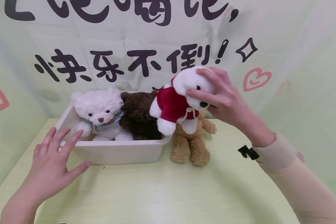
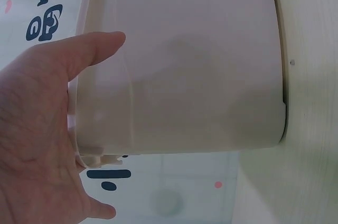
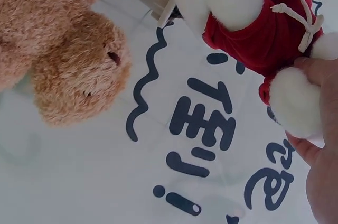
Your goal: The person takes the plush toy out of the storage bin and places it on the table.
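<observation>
My right hand [image 1: 222, 96] grips a white teddy bear [image 1: 194, 84] in a red hoodie by its head. The bear hangs tilted above the right end of a white plastic bin [image 1: 120, 152]. Inside the bin sit a white teddy bear with a blue scarf [image 1: 99, 105] and a dark brown plush [image 1: 140, 107], whose face is hidden. At the bin's front left corner is my left hand [image 1: 51, 161], fingers spread and holding nothing. In the left wrist view its thumb [image 2: 105, 47] lies over the bin's wall [image 2: 200, 76].
A tan teddy bear [image 1: 190, 149] sits on the table right of the bin, its head mostly hidden behind the red-clad bear. Behind the pale wooden table [image 1: 156, 193] hangs a printed cloth [image 1: 106, 37] with black characters and pink hearts.
</observation>
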{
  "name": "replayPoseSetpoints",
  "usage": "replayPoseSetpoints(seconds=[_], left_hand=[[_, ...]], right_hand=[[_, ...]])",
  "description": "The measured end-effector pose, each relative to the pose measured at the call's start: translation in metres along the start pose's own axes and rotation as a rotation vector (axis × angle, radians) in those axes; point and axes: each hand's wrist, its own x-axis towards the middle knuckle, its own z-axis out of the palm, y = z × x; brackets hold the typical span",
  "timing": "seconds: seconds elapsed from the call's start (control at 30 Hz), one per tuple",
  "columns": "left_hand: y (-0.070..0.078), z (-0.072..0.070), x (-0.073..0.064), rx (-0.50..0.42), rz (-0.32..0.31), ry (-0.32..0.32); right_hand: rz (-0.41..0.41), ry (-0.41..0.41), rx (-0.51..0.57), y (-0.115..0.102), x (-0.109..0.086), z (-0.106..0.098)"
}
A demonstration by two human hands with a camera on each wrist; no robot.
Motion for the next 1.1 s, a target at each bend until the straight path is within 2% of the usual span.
replayPoseSetpoints(seconds=[0.53, 1.1], left_hand=[[-0.004, 0.001, 0.001, 0.010, 0.002, -0.007], [-0.003, 0.000, 0.002, 0.007, 0.016, 0.001]], right_hand=[[0.052, 0.014, -0.030, 0.007, -0.040, -0.018], [0.102, 0.097, -0.070, 0.003, -0.085, -0.028]])
